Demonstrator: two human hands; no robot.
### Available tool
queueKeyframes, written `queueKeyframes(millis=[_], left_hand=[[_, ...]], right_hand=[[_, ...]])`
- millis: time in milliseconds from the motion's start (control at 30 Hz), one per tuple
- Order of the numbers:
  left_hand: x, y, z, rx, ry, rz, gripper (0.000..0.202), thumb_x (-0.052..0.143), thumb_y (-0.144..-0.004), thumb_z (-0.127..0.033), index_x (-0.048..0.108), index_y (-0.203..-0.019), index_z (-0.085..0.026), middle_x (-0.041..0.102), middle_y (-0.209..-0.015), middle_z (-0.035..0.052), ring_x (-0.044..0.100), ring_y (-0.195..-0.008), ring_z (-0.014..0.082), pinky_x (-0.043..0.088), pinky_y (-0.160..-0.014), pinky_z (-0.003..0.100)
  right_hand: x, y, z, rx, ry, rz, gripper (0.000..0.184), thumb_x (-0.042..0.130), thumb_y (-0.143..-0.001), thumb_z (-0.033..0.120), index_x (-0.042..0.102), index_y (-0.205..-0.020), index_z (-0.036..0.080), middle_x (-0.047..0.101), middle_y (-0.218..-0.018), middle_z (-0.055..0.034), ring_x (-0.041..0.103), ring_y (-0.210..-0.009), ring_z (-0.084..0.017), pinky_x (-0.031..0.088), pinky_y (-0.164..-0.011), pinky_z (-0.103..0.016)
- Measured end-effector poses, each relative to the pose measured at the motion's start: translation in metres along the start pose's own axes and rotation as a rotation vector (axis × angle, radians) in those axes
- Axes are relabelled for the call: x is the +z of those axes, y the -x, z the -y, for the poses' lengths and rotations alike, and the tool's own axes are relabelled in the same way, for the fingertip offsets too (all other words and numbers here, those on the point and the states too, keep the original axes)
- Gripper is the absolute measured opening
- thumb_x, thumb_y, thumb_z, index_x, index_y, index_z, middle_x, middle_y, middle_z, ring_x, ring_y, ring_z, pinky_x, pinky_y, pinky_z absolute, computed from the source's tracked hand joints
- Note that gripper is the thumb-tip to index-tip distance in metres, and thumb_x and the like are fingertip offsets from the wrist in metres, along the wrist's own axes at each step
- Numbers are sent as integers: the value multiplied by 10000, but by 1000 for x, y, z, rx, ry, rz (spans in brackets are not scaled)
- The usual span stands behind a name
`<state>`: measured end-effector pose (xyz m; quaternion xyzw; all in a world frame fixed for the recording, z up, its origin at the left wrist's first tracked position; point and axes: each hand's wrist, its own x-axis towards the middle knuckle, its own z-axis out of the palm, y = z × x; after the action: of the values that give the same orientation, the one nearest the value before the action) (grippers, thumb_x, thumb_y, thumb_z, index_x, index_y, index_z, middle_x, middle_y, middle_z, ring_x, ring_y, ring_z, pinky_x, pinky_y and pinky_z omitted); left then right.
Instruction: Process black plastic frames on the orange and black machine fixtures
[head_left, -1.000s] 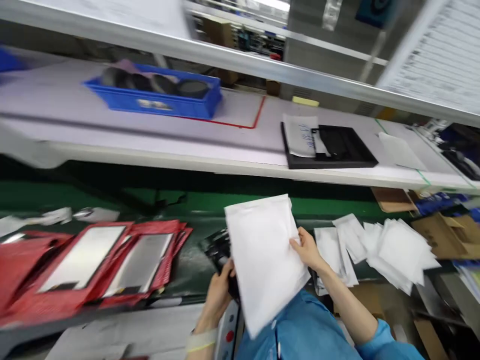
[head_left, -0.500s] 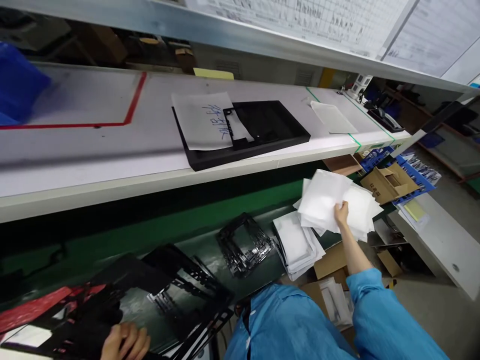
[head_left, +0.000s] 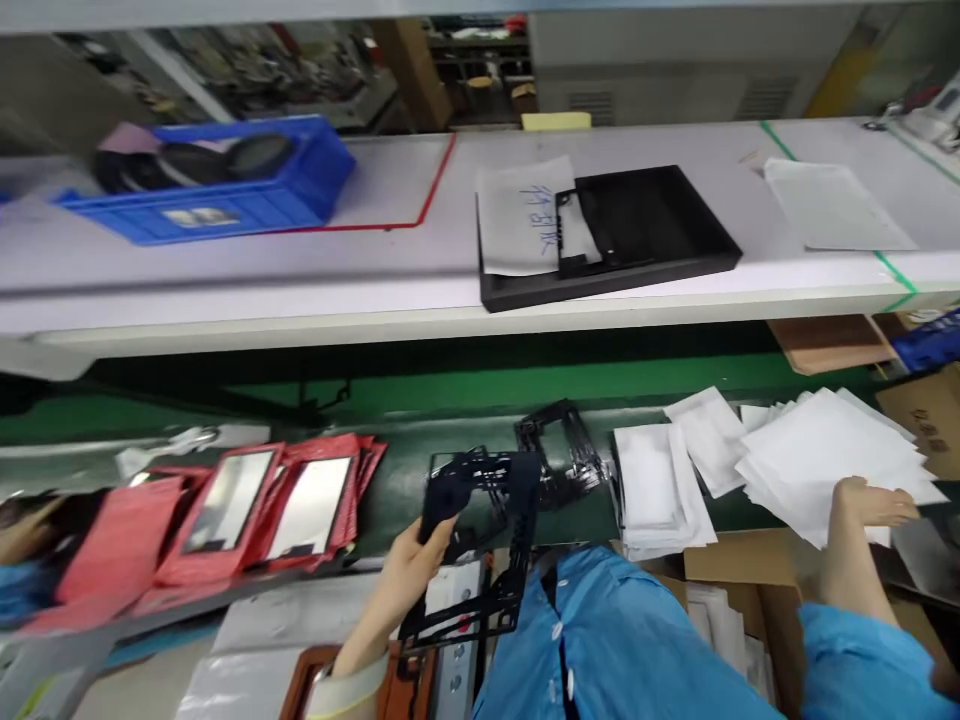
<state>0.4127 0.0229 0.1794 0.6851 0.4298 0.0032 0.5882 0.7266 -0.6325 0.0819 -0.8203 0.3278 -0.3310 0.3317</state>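
Note:
My left hand (head_left: 414, 565) grips the left side of a thin black frame (head_left: 517, 550), raised in front of my body. The thumb lies over its edge. To the right, my right hand (head_left: 862, 505) is open, fingers stretched out, beside a fanned pile of white sheets (head_left: 821, 455); whether it touches them is unclear. Between my hands, a stack of black frames (head_left: 577, 460) lies on the green belt (head_left: 405, 480). Next to it is a neater stack of white sheets (head_left: 656, 490). More black frames behind the held one are partly hidden.
Red wrapping with flat panels (head_left: 311, 505) lies on the left, near another person's hand (head_left: 26, 530). Above the belt, a white shelf (head_left: 405, 290) carries a blue bin (head_left: 247, 215) and a black tray (head_left: 660, 265). An open carton (head_left: 739, 560) stands below at right.
My left hand has brought up a black frame. My right hand has let go of the white sheets, which now rest on the belt. The view has swung left.

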Motion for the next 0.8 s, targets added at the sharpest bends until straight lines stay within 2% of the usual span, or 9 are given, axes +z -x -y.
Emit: queueKeyframes(millis=[67, 100, 200, 267, 333, 467, 633, 700, 800], left_hand=[[2, -1, -9, 126, -223, 52, 532, 778, -772, -730, 636, -817, -219, 583, -594, -29, 571, -579, 166, 406, -512, 245], [4, -1, -15, 176, -368, 86, 459, 718, -861, -671, 671, -894, -216, 668, -670, 4, 657, -675, 207, 470, -581, 265], [17, 8, -31, 218, -888, 192, 318, 529, -1036, -456, 689, -1137, -200, 794, -884, 91, 774, -893, 293, 538, -739, 323], [29, 18, -39, 228, -1181, 252, 316, 459, -1075, -359, 658, -1253, -190, 816, -992, 135, 797, -962, 326, 547, -784, 356], [40, 27, -41, 272, -1349, 307, 327, 444, -1088, -312, 629, -1327, -187, 817, -1090, 164, 801, -1010, 344, 559, -821, 389], [42, 39, -29, 317, -1387, 365, 316, 471, -1073, -240, 633, -1338, -181, 805, -1140, 175, 799, -1014, 329, 583, -850, 420], [24, 46, 13, 493, -1247, 131, 334, 534, -976, -95, 698, -1252, -188, 774, -1271, 150, 717, -1250, 328, 520, -1147, 537], [17, 52, 31, 616, -1135, -26, 369, 550, -994, -140, 678, -1334, -209, 719, -1426, 143, 633, -1394, 332, 415, -1268, 589], [3, 67, 59, 676, -922, -241, 355, 562, -1047, -262, 647, -1392, -257, 673, -1515, 100, 576, -1457, 300, 409, -1282, 559]], right_hand=[[14, 40, 25, -136, 56, 18, 644, 804, -884, 478, 597, -1369, 108, 435, -1506, -447, 426, -1491, -529, 289, -1207, -724], [18, 69, 47, -250, 11, 132, 665, 797, -892, 503, 599, -1369, 84, 510, -1449, -427, 485, -1439, -521, 355, -1172, -720], [9, 178, 139, -617, -333, 876, 466, 537, -1084, 513, 605, -1405, 182, 678, -1343, -235, 685, -1212, -337, 552, -1053, -578], [-6, 252, 204, -957, -461, 1298, 546, 601, -1073, 503, 529, -1543, 234, 593, -1538, -182, 552, -1457, -316, 477, -1199, -551], [-19, 316, 252, -1273, -461, 1532, 794, 732, -993, 555, 426, -1637, 204, 550, -1593, -198, 422, -1574, -351, 398, -1266, -572], [-24, 401, 274, -1726, -133, 1769, 499, 711, -1042, 491, 620, -1351, 109, 746, -1227, -203, 705, -1240, -349, 536, -1074, -481], [7, 451, 224, -1663, -51, 1942, 330, 582, -1119, 492, 627, -1194, 174, 780, -1029, -116, 777, -938, -275, 529, -820, -336], [27, 466, 199, -1455, -39, 2044, 336, 571, -1118, 516, 650, -1144, 190, 780, -970, -93, 768, -899, -259, 508, -784, -309], [63, 495, 166, -927, 7, 2077, 325, 613, -1082, 507, 700, -1024, 200, 771, -897, -62, 747, -868, -245, 518, -791, -300]])
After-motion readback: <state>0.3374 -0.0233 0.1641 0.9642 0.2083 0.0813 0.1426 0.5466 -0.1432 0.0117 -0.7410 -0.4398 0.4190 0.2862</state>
